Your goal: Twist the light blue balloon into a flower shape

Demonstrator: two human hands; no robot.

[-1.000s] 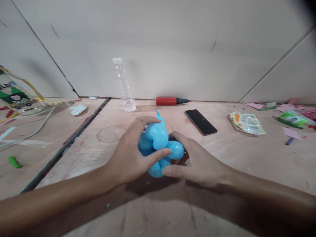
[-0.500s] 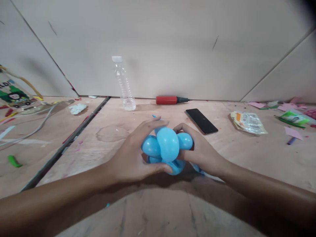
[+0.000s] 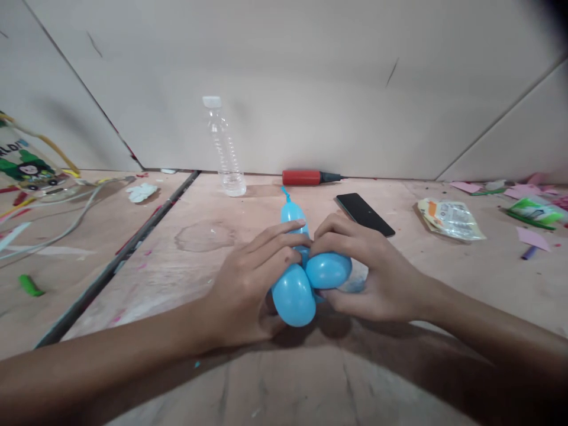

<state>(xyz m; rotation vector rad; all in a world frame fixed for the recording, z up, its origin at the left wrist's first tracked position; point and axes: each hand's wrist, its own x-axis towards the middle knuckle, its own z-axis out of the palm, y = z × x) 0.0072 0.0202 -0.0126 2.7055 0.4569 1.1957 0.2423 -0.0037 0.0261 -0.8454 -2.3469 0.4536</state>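
Observation:
Both hands grip a shiny light-blue twisted balloon (image 3: 293, 296) just above the wooden surface. My left hand (image 3: 248, 275) wraps its left side, fingers laid over the segments and thumb underneath. On the other side my right hand (image 3: 370, 266) pinches a rounded segment between thumb and fingers. One longer segment with a knotted tip points away from me, past the left fingertips. The underside of the balloon and parts of both hands' fingers are hidden.
Beyond the hands stand a clear plastic bottle (image 3: 228, 157), a red hand pump (image 3: 302, 177) and a black phone (image 3: 366, 214). A plastic packet (image 3: 450, 219) and pink paper scraps (image 3: 532, 238) lie right. At left are a cable (image 3: 82, 216), crumpled tissue (image 3: 142, 192) and a green balloon piece (image 3: 30, 285).
The balloon has been turned in my hands, so its knotted end now points away and shows plainly. My left fingers have moved over the top of it.

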